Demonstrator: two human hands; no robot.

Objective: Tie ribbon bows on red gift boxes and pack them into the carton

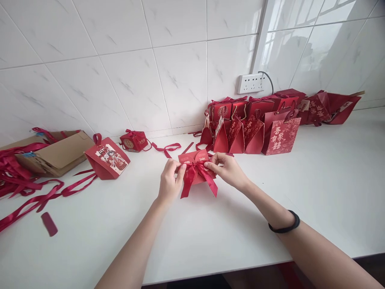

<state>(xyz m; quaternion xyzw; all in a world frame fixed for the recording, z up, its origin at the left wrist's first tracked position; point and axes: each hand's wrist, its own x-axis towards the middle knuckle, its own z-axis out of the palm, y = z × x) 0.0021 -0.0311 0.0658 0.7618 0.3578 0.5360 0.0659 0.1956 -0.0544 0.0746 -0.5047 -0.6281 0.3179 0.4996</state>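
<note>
A small red gift box (197, 155) with petal-like overlapping flaps sits in front of me on the white table. Across its top lies a red satin ribbon (189, 183) tied in a bow, its two tails hanging over the front. My left hand (172, 179) pinches the bow's left loop between thumb and finger. At the other side, my right hand (227, 169) pinches the right loop the same way. Both hands are close against the box. The fingertips partly cover the loops.
Several red gift bags and boxes (252, 134) stand at the back right under a white socket strip (252, 83). To the left are a printed red box (107, 158), a small cube box (134, 141), a cardboard box (60, 152) and loose ribbons (49, 196). A dark red strip (49, 224) lies nearer me.
</note>
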